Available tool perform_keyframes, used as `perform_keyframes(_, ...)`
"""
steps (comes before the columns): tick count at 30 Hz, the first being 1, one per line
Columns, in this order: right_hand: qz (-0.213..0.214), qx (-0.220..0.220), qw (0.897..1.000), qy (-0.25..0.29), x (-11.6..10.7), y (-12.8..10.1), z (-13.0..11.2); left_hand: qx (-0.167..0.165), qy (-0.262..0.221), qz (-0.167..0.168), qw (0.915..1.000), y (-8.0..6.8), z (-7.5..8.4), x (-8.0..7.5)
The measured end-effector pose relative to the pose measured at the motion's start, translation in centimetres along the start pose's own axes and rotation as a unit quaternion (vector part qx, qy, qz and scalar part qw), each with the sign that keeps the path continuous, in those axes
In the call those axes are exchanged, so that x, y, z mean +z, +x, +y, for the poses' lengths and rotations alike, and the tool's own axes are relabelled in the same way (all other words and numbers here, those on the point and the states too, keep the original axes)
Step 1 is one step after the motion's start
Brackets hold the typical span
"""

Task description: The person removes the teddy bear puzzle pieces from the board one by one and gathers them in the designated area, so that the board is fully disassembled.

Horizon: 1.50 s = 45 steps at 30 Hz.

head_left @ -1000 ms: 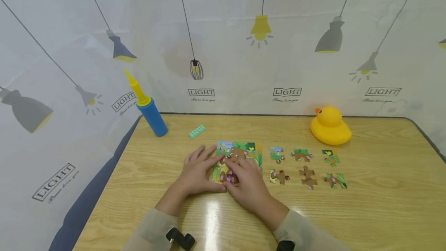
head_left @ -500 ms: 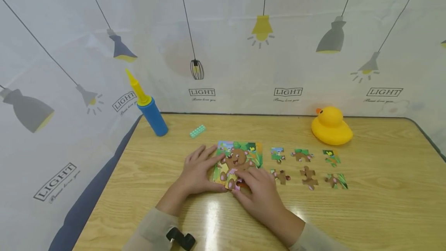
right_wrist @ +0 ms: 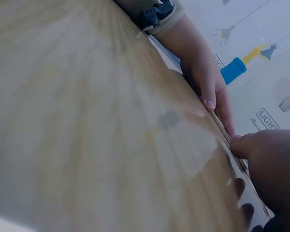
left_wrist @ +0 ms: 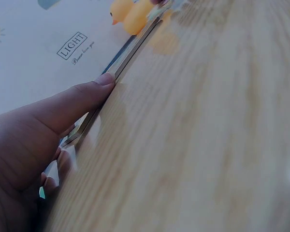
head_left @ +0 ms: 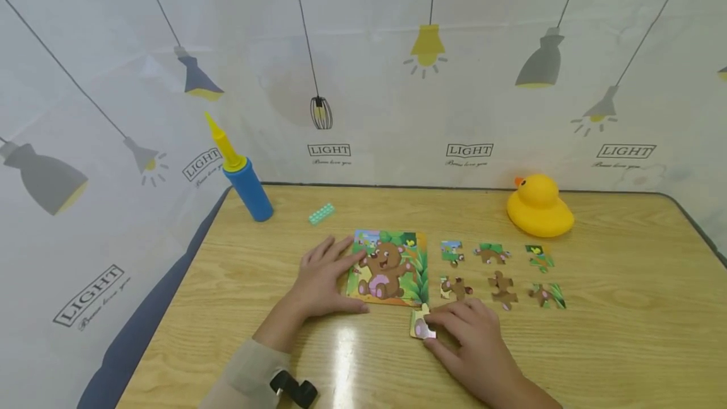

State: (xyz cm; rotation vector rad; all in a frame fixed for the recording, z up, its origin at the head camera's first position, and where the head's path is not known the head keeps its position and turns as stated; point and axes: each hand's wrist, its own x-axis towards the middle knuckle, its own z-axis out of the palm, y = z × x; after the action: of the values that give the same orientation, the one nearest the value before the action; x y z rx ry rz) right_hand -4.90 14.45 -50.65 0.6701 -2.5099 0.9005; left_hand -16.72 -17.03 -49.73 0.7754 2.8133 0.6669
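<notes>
A square puzzle board (head_left: 392, 270) with a brown bear picture lies flat on the table. My left hand (head_left: 326, 279) rests at its left side with fingers spread, the index fingertip over the edge. In the left wrist view the thumb (left_wrist: 82, 99) touches the board's front edge. Just below the board's front right corner, my right hand (head_left: 468, 346) pinches a pale yellow puzzle piece (head_left: 421, 325) between thumb and fingers; part of the piece is covered by the fingertips. The right wrist view shows my right hand (right_wrist: 275, 166) low over the table; the piece is not clearly visible there.
Several loose puzzle pieces (head_left: 502, 289) lie in two rows right of the board. Behind them sits a yellow rubber duck (head_left: 539, 207). A blue and yellow hand pump (head_left: 250, 191) stands back left, near a mint studded toy brick (head_left: 322, 214).
My right hand has moved from over the board rightward and toward me, and the pinched puzzle piece now shows off the board's front corner. My left hand has stayed in place.
</notes>
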Motion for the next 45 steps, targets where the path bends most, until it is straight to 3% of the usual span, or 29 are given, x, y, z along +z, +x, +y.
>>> perform_keyframes(15,-0.006,-0.002,0.999,-0.035,-3.9,-3.6,2.0,0.005,-0.002,0.005,1.0000,0.1,0.2,-0.1)
perform_keyframes(22,-0.004,-0.017,1.000,-0.026,-3.9,-3.8,2.3,0.003,-0.001,0.000,1.0000,0.0,0.3,-0.3)
perform_keyframes(29,-0.021,0.021,0.998,-0.055,-4.0,-3.8,1.9,0.000,-0.002,-0.007,1.0000,0.0,0.2,-0.1)
perform_keyframes(33,-0.019,0.021,0.998,-0.063,-3.9,-3.7,1.8,0.001,-0.003,-0.005,1.0000,0.1,0.2,-0.1)
perform_keyframes(45,0.005,0.014,1.000,-0.028,-3.2,-3.2,2.1,0.003,-0.002,0.003,1.0000,0.1,0.0,-0.1)
